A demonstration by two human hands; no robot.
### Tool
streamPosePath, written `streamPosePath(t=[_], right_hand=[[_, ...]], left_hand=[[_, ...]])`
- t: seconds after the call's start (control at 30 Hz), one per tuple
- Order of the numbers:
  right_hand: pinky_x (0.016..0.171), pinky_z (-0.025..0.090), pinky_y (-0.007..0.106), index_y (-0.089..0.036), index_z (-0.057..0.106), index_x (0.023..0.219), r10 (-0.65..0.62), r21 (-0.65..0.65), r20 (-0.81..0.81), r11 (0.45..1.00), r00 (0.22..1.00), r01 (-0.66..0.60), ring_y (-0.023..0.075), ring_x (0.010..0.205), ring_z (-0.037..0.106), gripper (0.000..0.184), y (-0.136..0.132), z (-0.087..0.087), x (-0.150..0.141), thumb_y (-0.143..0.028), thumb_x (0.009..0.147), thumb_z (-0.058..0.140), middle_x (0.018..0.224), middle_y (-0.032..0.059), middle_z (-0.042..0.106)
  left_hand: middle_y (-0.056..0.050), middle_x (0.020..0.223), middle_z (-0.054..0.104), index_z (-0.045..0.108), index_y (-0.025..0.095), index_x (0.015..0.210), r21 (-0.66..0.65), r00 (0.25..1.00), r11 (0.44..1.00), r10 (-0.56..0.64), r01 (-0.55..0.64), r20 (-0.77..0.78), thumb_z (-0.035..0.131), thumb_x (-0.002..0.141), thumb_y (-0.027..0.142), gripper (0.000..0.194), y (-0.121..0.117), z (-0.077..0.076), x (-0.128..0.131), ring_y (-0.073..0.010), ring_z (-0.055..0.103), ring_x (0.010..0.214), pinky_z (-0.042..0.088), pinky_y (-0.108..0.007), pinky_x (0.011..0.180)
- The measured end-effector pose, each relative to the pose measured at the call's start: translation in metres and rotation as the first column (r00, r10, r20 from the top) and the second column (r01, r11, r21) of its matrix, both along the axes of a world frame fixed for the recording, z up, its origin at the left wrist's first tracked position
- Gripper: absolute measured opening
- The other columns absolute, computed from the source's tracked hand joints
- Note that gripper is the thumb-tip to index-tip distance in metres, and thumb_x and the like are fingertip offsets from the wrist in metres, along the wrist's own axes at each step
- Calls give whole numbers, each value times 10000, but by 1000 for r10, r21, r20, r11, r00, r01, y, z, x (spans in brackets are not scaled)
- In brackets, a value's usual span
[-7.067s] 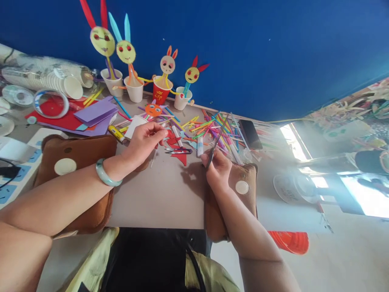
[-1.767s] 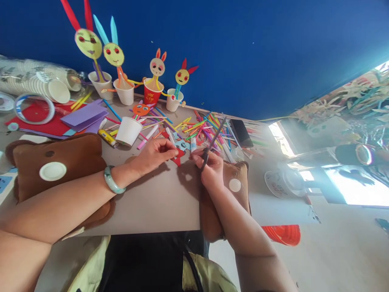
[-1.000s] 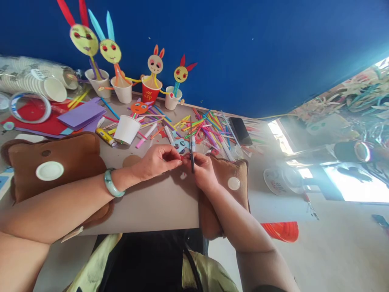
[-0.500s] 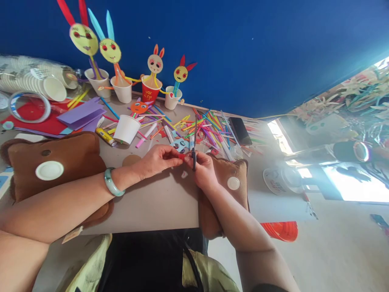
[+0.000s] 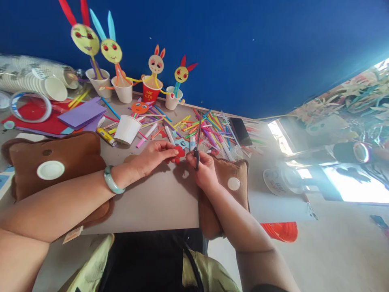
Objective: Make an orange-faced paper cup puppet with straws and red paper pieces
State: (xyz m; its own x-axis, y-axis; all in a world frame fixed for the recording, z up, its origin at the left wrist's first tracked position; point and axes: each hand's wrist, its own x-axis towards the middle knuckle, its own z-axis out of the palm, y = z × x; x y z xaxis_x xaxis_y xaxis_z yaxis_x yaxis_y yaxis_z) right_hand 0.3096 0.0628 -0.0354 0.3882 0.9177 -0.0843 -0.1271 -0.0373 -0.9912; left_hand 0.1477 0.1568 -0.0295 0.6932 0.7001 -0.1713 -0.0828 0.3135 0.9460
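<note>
Pinched between the thumb and fingers of my left hand [image 5: 158,156] is a small piece of red paper [image 5: 180,152], which sticks out toward the right. My right hand [image 5: 204,167] holds a pair of scissors [image 5: 197,156], its dark handles by my thumb and its blades pointing away toward the straws. My two hands are slightly apart over the table. Just beyond them lie light-blue paper scraps [image 5: 181,143] and a capped white tube [image 5: 192,142]. A tiny scrap [image 5: 185,173] lies below, between the hands.
Brown cushions [image 5: 73,162] lie under both arms. Puppets in paper cups [image 5: 123,91] line the blue wall. Colourful straws [image 5: 209,125], a phone [image 5: 240,132], a white cup [image 5: 127,129], a glue stick [image 5: 106,136], purple paper [image 5: 82,115] and a tape roll [image 5: 30,107] surround the work area.
My hands came together around the red paper, then parted slightly in the last half second. The scissors tipped right. Earlier, the white cup stood partly behind my left hand.
</note>
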Motion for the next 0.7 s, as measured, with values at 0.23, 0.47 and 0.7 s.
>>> streamPosePath(t=[0.23,0.47,0.7], right_hand=[[512,329,247,-201,643,633,1,24,-39,1000,999,-1,99,540,390,272,1,1,0,-370,618,856,555,-47,514],[557,372,248,-197,670,662,26,-8,-16,1000,1000,-26,102,578,442,294,0,0,0,-395,607,879,619,-35,573],[603,440,268,-204,677,674,47,-21,23,999,999,-47,130,634,517,297,-1,-2,0,-394,591,889,681,-13,628]], left_hand=[[-21,705,703,707,156,758,17,1000,1000,-4,4,16,780,733,342,201,0,2,0,-119,599,658,465,-258,666],[-25,770,703,729,164,843,202,986,967,-137,155,-99,738,808,391,229,0,-9,-3,-133,618,716,457,-260,681],[-18,762,680,709,164,838,272,982,945,-159,181,-104,697,836,364,201,0,-17,-2,-130,603,704,464,-260,676]])
